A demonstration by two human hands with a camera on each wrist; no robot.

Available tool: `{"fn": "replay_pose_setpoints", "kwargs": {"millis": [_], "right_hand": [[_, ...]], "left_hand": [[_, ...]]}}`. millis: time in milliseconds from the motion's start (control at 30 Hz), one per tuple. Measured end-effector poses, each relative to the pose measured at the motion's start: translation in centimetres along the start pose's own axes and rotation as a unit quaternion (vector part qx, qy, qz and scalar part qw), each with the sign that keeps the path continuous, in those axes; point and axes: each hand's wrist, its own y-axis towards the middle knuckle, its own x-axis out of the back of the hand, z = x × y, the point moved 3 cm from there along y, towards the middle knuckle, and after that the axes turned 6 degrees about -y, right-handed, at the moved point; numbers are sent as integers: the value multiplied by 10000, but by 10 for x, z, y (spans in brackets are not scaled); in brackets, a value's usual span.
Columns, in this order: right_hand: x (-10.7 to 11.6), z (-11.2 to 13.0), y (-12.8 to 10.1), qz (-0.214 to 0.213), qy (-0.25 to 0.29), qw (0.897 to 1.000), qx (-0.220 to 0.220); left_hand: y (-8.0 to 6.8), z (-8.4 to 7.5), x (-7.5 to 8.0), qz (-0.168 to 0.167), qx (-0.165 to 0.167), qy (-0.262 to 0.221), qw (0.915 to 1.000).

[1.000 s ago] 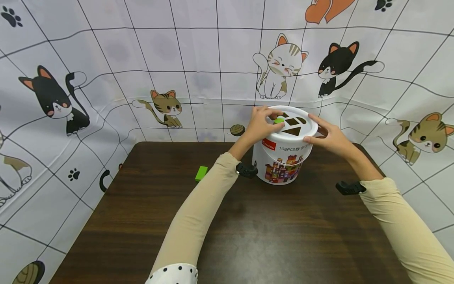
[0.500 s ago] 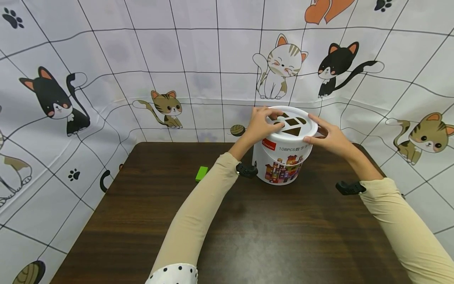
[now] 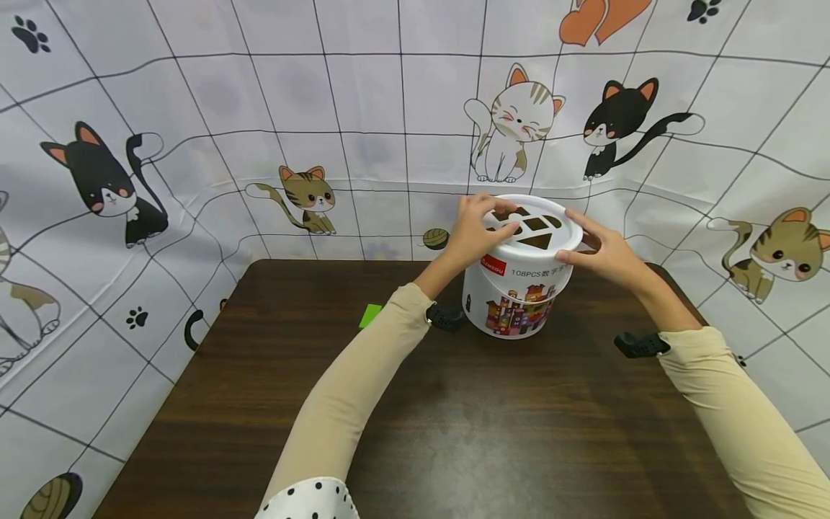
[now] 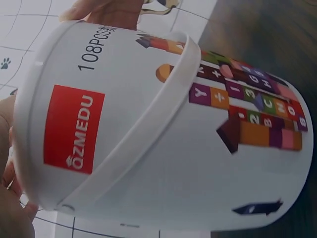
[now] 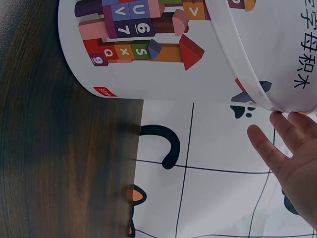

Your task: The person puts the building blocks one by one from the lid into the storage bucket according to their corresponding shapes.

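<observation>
A white bucket (image 3: 502, 295) printed with colourful building blocks stands upright near the table's back edge. Its white lid (image 3: 556, 244) has several shaped holes. My left hand (image 3: 472, 231) lies over the lid's left side, thumb and fingertips apart at the holes with nothing seen between them. My right hand (image 3: 606, 252) touches the rim on the right, thumb and fingers spread. In the right wrist view its fingertips meet the bucket's upper side near the handle (image 5: 233, 54). A bright green block (image 3: 370, 315) lies on the table, partly behind my left forearm.
The dark wooden table (image 3: 480, 425) runs up to a white wall covering (image 3: 363, 94) with grid lines and cartoon cats, just behind the bucket. Black bands (image 3: 444, 318) are on both wrists.
A second green block, pinched in my left hand over a lid hole a second ago, has disappeared from view. My left thumb and fingers stay at the lid. The right hand keeps its place.
</observation>
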Motion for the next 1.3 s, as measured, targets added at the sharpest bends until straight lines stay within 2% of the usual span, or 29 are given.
{"fn": "replay_pose_setpoints", "kwargs": {"millis": [133, 300, 500, 600, 767, 933, 1100, 1300], "right_hand": [[0, -1, 0, -37, -14, 10000, -6], [0, 0, 0, -73, -14, 10000, 19], [0, 0, 0, -28, -58, 10000, -74], [1, -1, 0, 1, -109, 9999, -131], [0, 1, -1, 32, -11, 9999, -99], [1, 1, -1, 11, 93, 10000, -32], [1, 0, 0, 19, 73, 10000, -27], [1, 1, -1, 16, 120, 9999, -65]], "left_hand": [[-8, -1, 11, -95, -235, -119, 9996], [-18, 6, 33, -242, -406, -193, 9987], [-33, 28, 63, -302, -495, 147, 9982], [-43, 44, 74, -216, -234, 245, 9992], [-65, 70, 90, -62, 418, 634, 9971], [-87, 97, 102, 92, 724, 1077, 9915], [-109, 120, 114, 257, 1084, 1209, 9864], [-130, 141, 124, 437, 1208, 1493, 9804]]}}
